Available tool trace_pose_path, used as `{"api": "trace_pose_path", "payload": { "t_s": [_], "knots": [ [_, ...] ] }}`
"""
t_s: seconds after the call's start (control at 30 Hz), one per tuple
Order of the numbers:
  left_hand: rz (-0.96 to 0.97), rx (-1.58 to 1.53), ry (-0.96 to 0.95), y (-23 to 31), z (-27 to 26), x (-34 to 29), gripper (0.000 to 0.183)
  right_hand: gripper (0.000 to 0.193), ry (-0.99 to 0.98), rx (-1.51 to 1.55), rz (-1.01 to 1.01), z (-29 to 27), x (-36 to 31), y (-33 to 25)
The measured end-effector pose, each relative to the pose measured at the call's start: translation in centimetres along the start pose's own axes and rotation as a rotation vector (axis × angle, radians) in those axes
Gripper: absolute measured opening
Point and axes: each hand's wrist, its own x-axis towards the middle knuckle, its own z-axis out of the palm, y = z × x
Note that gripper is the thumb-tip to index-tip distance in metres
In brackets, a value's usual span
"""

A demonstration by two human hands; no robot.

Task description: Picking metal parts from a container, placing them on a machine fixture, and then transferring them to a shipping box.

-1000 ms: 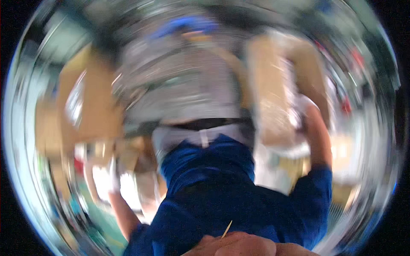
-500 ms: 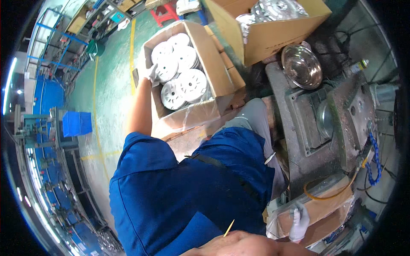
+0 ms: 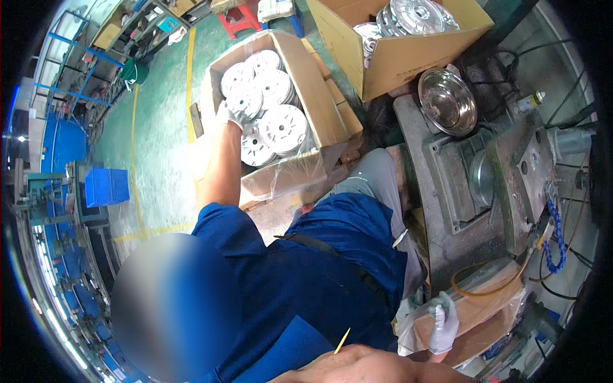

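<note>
Green floor (image 3: 163, 137) fills the left; grey metal machine (image 3: 447, 246) on the right, with a round metal part (image 3: 483, 182) seated in its recess.

Open carton (image 3: 316, 96), ahead and left of the body, clear film over its near edge. The pale discs (image 3: 294, 135) are in there, lying flat in overlapping stacks. Second open carton (image 3: 415, 64) beyond it, shinier discs (image 3: 418, 16) heaped inside. Film-covered carton (image 3: 488, 284) low on the right, beside the machine. Shiny metal bowl (image 3: 458, 107) sits at the machine's far edge, tilted.

Disc handling, my read: stiff metal, moderate weight, won't flex or crush. Face could scratch, and the smooth finish may slip under a glove. Best hold is the outer rim, fingers under, thumb on top; the center hole or a face slot is the backup. Neighbors overlap, so one lifted flat might drag another.

Right hand (image 3: 445, 325), gloved: over the film-covered carton, fingers loosely curled, nothing visible in it. Contact with the carton: can't tell.

Left hand (image 3: 230, 115), gloved: inside the carton wall, at a disc's left rim. Fingers partly lost in glare; can't tell if it's gripping.
</note>
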Motion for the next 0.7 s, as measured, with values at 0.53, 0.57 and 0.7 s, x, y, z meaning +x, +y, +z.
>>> {"api": "trace_pose_path", "payload": {
  "t_s": [0.53,0.57,0.7],
  "knots": [
    [0.71,0.974,-0.203,4.8,10.8,-19.8,0.025,0.047,-0.114,0.153,-0.124,0.7,-0.6,-1.0],
    [0.808,1.019,-0.391,3.9,12.5,-21.1,0.025,0.046,-0.116,0.221,-0.05,1.1,-0.3,-1.6],
    [1.439,1.427,-1.042,-0.8,18.1,-29.7,0.023,0.056,-0.22,0.568,-0.381,3.4,6.0,-3.5]
  ]
}}
